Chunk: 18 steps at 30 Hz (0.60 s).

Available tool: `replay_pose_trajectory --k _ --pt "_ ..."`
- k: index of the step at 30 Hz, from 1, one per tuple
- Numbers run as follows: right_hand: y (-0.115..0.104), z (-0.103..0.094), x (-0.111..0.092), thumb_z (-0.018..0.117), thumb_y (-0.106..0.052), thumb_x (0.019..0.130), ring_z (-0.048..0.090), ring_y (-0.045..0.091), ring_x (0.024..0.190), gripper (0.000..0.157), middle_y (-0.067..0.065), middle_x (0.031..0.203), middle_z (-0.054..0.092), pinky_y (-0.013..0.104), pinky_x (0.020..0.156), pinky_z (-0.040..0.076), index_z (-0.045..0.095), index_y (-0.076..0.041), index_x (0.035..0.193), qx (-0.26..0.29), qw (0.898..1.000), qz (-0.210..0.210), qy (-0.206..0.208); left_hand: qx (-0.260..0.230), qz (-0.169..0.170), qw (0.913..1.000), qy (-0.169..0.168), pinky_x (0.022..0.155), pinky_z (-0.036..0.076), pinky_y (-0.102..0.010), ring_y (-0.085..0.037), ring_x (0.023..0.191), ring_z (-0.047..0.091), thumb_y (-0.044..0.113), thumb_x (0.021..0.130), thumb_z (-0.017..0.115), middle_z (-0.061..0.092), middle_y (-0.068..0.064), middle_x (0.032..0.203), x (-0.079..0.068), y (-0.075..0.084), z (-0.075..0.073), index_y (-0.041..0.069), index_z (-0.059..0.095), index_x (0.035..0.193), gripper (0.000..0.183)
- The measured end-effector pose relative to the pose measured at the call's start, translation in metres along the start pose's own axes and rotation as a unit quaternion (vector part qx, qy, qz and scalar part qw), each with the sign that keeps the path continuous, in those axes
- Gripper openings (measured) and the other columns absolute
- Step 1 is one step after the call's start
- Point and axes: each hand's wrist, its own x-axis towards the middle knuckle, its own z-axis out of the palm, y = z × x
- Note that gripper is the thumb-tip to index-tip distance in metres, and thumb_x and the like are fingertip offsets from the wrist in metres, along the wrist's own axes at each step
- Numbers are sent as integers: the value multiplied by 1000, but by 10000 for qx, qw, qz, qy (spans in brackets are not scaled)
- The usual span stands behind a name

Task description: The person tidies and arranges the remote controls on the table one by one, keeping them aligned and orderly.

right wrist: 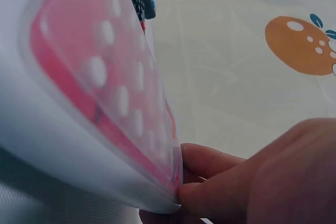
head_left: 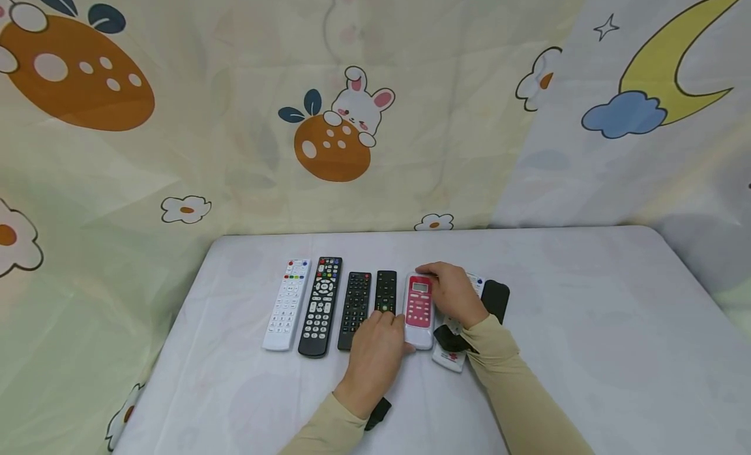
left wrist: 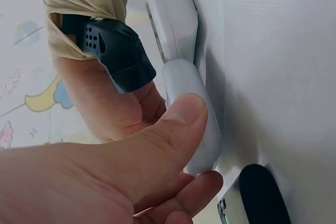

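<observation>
A white remote control with a pink button panel (head_left: 419,305) lies between my two hands in the head view. My right hand (head_left: 454,295) grips its far end; the right wrist view shows those fingertips (right wrist: 197,195) pinching the edge. At the near end, my left hand (head_left: 374,354) pinches the remote, with its thumb (left wrist: 186,111) on the white casing (left wrist: 191,82) in the left wrist view. The left hand partly covers a short black remote (head_left: 386,289) and a black remote with small buttons (head_left: 354,305). Under my right wrist, a white remote (head_left: 448,358) is mostly hidden.
Farther left lie a white remote (head_left: 287,305) and a long black remote (head_left: 321,305), roughly parallel. A dark rounded remote end (head_left: 496,298) shows right of my right hand. All rest on a white-covered table (head_left: 598,324), with a patterned cloth (head_left: 246,129) behind.
</observation>
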Motion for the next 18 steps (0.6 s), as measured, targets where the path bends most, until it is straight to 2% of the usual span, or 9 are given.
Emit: replay_pose_trajectory --k 18 --pt "3 11 1 48 -4 94 54 26 113 27 11 118 61 44 96 41 64 -7 116 -134 9997 -200 -73 -34 -119 9999 45 63 45 -28 -17 72 53 45 62 79 63 -4 77 -1 4 4 5 70 90 50"
